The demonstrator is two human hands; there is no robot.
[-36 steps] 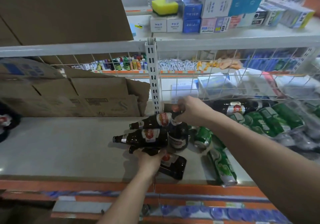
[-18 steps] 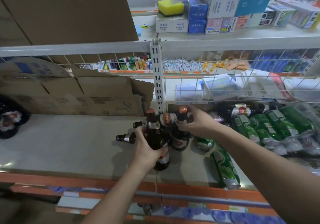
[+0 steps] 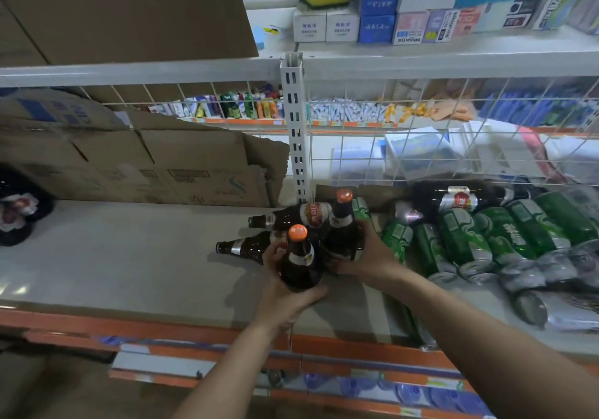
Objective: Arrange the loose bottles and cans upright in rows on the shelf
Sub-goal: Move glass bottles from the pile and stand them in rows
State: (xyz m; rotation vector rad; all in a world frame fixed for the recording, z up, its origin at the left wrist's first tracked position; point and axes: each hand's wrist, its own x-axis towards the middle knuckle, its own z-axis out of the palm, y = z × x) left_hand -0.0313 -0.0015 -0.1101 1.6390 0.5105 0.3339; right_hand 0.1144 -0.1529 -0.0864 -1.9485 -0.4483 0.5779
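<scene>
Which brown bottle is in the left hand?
The nearer upright bottle, its orange cap closest to the camera. The left hand grips its base. The farther upright bottle is in the right hand.

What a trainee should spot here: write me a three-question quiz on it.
1. The left hand grips: A a can, B an upright bottle, C a box.
2. How many lying bottles are left of it?
3. True or false: the wrapped green cans stand upright.
Key: 1 B; 2 two; 3 false.
</scene>
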